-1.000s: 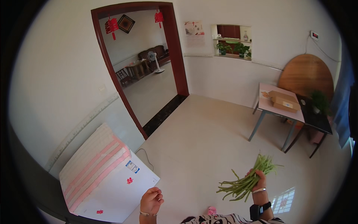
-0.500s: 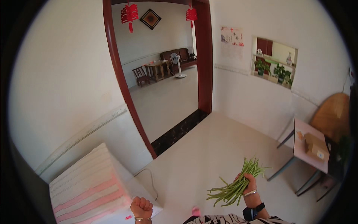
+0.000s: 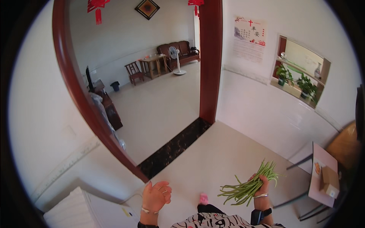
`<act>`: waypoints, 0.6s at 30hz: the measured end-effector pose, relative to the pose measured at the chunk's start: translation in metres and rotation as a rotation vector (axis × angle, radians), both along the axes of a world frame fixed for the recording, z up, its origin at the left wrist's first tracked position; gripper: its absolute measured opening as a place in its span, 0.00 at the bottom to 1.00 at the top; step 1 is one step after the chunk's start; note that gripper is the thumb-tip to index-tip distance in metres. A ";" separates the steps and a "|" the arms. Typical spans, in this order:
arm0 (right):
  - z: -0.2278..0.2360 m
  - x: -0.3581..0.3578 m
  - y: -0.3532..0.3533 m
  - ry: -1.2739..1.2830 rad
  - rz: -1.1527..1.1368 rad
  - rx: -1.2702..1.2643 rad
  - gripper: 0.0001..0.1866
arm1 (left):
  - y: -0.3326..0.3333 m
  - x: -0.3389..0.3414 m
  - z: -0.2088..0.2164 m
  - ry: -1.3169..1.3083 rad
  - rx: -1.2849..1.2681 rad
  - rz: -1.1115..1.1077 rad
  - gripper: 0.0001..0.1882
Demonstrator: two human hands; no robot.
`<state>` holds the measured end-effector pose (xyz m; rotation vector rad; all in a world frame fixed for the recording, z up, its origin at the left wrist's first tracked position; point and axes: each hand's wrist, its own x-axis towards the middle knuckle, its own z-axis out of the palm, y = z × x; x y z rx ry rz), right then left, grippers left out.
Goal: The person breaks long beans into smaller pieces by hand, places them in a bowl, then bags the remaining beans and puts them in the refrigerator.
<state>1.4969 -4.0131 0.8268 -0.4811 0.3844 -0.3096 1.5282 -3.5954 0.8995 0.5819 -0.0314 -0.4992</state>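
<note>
My right hand (image 3: 262,187) is closed around the middle of a bunch of long, thin green vegetable stalks (image 3: 240,191), whose exact kind I cannot make out. Both ends of the bunch stick out past the fist, and it hangs in the air over the floor. A bangle and a dark watch are on that wrist. My left hand (image 3: 156,196) is raised at lower left, empty, its fingers loosely bent and slightly apart. It is nearest to a white box-shaped appliance (image 3: 99,209) with a pale cover (image 3: 70,212) on top.
Ahead is a doorway with a dark red frame (image 3: 210,64) and a black stone threshold (image 3: 175,148). Beyond stand a fan (image 3: 175,57), a wooden chair (image 3: 134,72) and a sofa (image 3: 182,49). At right, a small table (image 3: 317,186) carries a cardboard box (image 3: 329,181). A pink shoe (image 3: 204,198) shows below me.
The view has moved closer to the doorway, and the covered appliance has slid toward the lower left. My left hand has loosened from a fist. The right hand still holds the stalks.
</note>
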 end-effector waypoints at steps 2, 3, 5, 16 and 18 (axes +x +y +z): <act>0.008 0.069 0.007 0.022 0.035 0.006 0.12 | 0.008 0.043 -0.007 0.006 0.056 0.103 0.26; 0.014 0.103 0.014 -0.009 0.113 0.012 0.12 | 0.016 0.067 -0.013 0.043 0.050 0.100 0.27; 0.025 0.160 0.032 -0.051 0.236 0.006 0.12 | 0.021 0.103 -0.007 0.135 0.115 0.168 0.26; 0.022 0.490 0.176 -0.036 0.559 -0.008 0.13 | 0.128 0.286 -0.054 0.351 0.230 0.852 0.18; 0.012 0.542 0.185 -0.012 0.588 -0.031 0.13 | 0.148 0.333 -0.066 0.312 0.185 0.876 0.16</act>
